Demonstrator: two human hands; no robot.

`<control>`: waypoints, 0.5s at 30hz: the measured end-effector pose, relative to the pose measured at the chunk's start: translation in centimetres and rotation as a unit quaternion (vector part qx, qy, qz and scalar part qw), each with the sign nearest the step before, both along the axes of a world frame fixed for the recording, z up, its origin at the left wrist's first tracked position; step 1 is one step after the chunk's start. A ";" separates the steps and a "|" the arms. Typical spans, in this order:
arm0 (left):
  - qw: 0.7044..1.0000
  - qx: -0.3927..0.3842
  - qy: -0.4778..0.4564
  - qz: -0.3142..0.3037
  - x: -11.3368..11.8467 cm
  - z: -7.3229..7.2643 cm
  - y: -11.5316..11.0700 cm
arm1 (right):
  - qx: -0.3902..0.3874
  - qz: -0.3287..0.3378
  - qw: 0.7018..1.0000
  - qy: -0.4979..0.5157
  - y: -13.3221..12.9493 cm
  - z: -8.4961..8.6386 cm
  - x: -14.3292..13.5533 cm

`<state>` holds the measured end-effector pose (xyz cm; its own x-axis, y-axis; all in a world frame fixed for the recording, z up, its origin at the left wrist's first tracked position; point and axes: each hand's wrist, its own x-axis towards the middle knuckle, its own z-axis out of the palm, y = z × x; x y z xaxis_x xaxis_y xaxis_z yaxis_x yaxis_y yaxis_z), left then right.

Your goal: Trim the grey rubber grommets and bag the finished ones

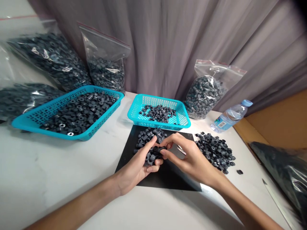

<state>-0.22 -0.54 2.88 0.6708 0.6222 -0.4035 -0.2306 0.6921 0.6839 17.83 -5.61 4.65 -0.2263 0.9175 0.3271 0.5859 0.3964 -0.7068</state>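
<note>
My left hand (141, 159) is cupped over a black mat and curled round several short grey tubular pieces (151, 157) with holes through them. My right hand (187, 153) meets it, thumb and index finger pinched on a small dark ring-shaped piece (163, 148) by the left fingertips; the fingers partly cover it. A shiny metal thing (181, 150) shows under the right palm, too little of it visible to name. Behind the left hand, a pile of grey pieces (148, 135) lies on the black mat (168, 179).
A large blue basket (96, 129) of grey pieces stands left; a smaller blue basket (159, 124) sits behind the mat. To the right lie loose dark rings (216, 150), a water bottle (230, 116) and a filled zip bag (206, 95). More filled bags (105, 72) stand back left.
</note>
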 end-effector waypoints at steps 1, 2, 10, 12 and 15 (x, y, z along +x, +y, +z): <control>1.000 -0.003 0.001 0.007 0.0 -0.1 0.0 | 0.004 0.002 1.000 -0.002 0.0 -0.2 -0.1; 1.000 -0.004 0.003 0.009 0.1 -0.2 0.0 | 0.009 0.005 1.000 -0.002 0.1 -0.3 -0.2; 1.000 0.017 0.011 0.013 0.1 -1.0 -0.1 | 0.040 0.038 0.998 0.009 0.5 -1.6 -0.2; 0.999 0.025 0.017 0.010 0.1 -1.0 -0.1 | 0.035 0.030 0.999 0.015 0.6 -1.6 -0.1; 0.999 0.034 0.017 0.001 0.0 -0.9 -0.1 | 0.031 0.017 0.999 0.017 0.6 -1.5 0.1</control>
